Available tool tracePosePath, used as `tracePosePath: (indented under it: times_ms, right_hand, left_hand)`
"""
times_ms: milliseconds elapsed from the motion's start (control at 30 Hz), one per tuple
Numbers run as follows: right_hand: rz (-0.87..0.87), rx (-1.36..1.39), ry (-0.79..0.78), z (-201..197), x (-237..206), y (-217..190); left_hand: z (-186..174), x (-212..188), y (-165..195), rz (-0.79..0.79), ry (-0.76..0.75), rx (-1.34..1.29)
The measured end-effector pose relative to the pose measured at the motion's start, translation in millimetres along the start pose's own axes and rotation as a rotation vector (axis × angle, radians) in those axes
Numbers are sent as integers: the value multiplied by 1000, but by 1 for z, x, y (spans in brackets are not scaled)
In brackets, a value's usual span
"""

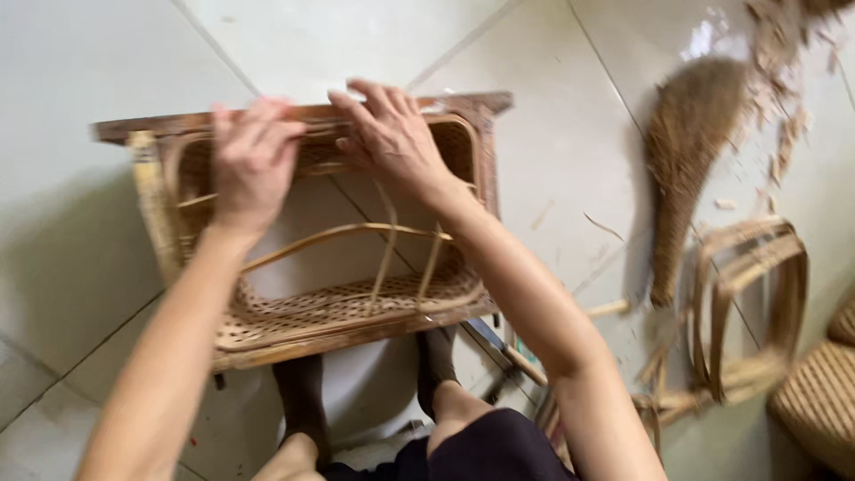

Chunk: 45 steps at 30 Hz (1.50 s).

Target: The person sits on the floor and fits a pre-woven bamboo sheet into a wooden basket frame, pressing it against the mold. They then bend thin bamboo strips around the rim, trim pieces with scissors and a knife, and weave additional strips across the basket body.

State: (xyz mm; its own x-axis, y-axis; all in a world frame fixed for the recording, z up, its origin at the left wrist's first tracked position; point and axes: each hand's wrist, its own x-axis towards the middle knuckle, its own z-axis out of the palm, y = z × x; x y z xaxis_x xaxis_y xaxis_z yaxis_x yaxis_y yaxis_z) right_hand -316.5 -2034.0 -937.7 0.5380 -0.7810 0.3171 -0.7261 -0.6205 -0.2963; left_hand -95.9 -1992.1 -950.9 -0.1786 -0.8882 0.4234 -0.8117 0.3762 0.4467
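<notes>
The tiled floor (80, 267) fills the view, pale and glossy. On it, from about nine o'clock to the centre, sits a wooden chair frame (356, 331) with torn cane webbing (347, 303); the middle of the woven seat is gone and the floor shows through. It looks light but rigid in the wood, while the cane looks thin, springy and brittle, likely to snap or splinter if bent sharply. The solid rails seem the safe place to grip; the loose strips (387, 240) would give way.

At three o'clock lies a bundle of bent cane hoops (753, 303), and at one o'clock a straw hand broom (686, 151) beside scattered shavings (784, 80). A woven stool edge (815, 401) shows at four o'clock.

At twelve o'clock both hands work the far rail. The left hand (254, 156) is curled over the webbing edge, fingers bent down onto it. The right hand (392, 138) sits just beside it, fingers spread and pressing on the cane; motion blur hides whether it pinches a strand. The hands are near but not touching.
</notes>
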Motion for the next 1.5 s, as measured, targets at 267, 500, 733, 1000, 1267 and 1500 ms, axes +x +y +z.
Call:
tracePosePath:
  times_ms: [267,500,733,1000,1267,1500]
  right_hand:
    - [760,185,-381,-97,-245,84]
    - [675,56,-308,32,-300,17]
    - [648,-141,-57,-30,-178,69]
    - [691,812,151,-28,26,-128]
    - [686,732,80,85,27,-158]
    - [762,557,-168,91,23,-122]
  left_hand:
    - [-93,-142,47,-48,-342,-135]
    - [-83,-217,33,-81,-441,-88]
    - [-92,-207,-4,-73,-310,-198]
    - [-145,-223,-34,-79,-305,-246]
    - [-108,-236,-20,-13,-347,-222]
    - [-103,-149,-20,64,-404,-279]
